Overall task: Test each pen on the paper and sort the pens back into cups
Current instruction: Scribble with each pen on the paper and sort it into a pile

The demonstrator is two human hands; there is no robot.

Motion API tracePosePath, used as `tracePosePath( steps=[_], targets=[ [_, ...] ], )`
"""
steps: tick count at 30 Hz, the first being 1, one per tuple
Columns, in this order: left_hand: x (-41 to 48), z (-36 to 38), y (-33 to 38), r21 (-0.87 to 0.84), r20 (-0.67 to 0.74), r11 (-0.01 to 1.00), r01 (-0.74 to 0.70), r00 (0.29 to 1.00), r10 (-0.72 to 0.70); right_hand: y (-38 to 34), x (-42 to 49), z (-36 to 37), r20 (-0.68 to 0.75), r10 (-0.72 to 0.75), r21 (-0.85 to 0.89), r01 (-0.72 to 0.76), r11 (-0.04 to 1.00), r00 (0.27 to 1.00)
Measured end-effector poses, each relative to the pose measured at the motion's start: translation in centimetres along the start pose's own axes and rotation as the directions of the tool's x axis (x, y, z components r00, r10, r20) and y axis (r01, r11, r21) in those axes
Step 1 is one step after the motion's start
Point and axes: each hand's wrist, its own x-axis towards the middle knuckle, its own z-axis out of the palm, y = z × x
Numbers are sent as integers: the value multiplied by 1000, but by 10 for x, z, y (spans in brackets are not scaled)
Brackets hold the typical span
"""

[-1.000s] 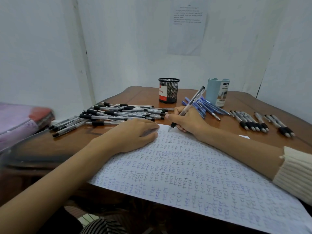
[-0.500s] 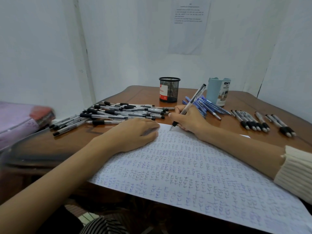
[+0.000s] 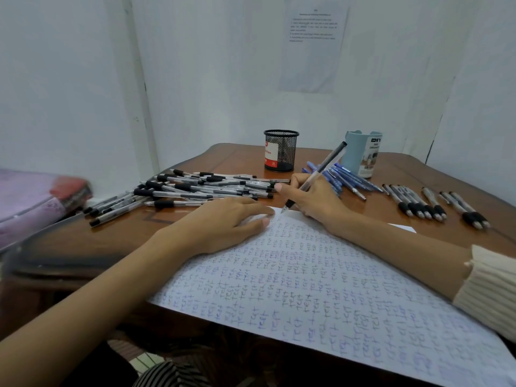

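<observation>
Honestly, going by the paper, this person is deep into the testing part: nearly the whole sheet, from its near edge up to its far corner, is crammed with little "test" scribbles in blue and darker ink. Their left hand lies flat on the paper's far left part, fingers straight, gripping nothing, just pinning the sheet down. Their right hand sits at the paper's far corner, fingers wrapped round a clear pen, tip down right at that corner, touching or just about touching the sheet (hard to tell which). So my read is that one more pen is mid-test.

Sorting looks barely begun, though. Beyond the paper to the left there's a big loose heap of black-capped pens on the table. Straight beyond the paper, behind the right hand, is a bunch of blue pens, and beyond it to the right a row of grey pens with black grips. Which heaps are tested and which aren't can't be told. Farthest from the paper stand the black mesh cup and the light blue cup, and no pen sticks out of either one. So: loads of testing done, and pretty much all the putting-back into cups left to do
</observation>
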Motion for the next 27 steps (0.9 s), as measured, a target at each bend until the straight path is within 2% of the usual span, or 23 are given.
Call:
tracePosePath(
  steps=[2,4,7,10,14,19,24,27],
  targets=[
    [-1,-1,2,-2,5,1000,-10,1000,10,-4,-2,-3,24,34,111,-37,993,999],
    [-1,-1,2,1,6,1000,-6,1000,6,-10,-2,-9,46,90,144,-95,985,995],
    [0,-1,1,5,-2,1000,5,1000,-5,-15,-1,-17,9,157,146,-157,977,987],
    [1,0,0,7,-6,1000,6,1000,-6,-14,-4,-23,32,216,142,-218,966,976],
    [1,-1,2,-9,-5,1000,-6,1000,6,-11,-7,-27,70,191,162,-200,966,979],
    [-1,-5,7,2,26,1000,-7,1000,7,-11,-6,-26,51,229,82,-233,969,972],
    [1,-13,6,61,137,998,18,990,-26,-10,-4,-32,53,243,107,-247,963,969],
    [2,-20,3,31,222,997,70,972,-75,-16,-5,-32,103,314,137,-326,935,944]
  ],
)
